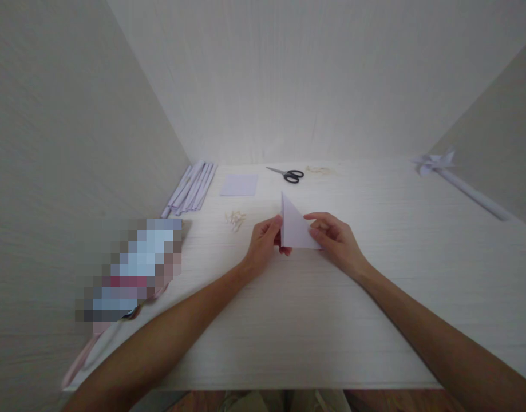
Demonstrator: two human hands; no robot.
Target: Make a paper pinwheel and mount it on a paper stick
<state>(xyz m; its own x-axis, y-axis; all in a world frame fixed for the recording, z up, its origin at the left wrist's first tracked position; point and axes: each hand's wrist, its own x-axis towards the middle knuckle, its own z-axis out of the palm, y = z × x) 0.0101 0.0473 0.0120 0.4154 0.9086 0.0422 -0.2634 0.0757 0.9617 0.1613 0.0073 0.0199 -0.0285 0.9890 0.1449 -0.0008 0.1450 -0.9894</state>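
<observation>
Between my hands, above the white table, is a sheet of pale paper [296, 228] folded into a triangle, its point upward. My left hand [265, 237] grips its upright left edge, thumb in front and fingers partly hidden behind. At the lower right corner my right hand [333, 234] pinches the paper between thumb and fingers. Beyond the paper lies a pair of scissors [291, 174] with black handles, blades pointing left. A flat pale paper square [239, 185] rests to their left. Nearer me is a small pile of short, thin, pale pieces [236, 218], too small to name surely.
Several rolled paper sticks [194, 187] lie by the left wall. Below them is a blurred-out object [138, 269] with a pink strap. At right, a paper pinwheel [436, 162] on a rolled stick leans near the wall. More thin pieces [320, 170] lie right of the scissors.
</observation>
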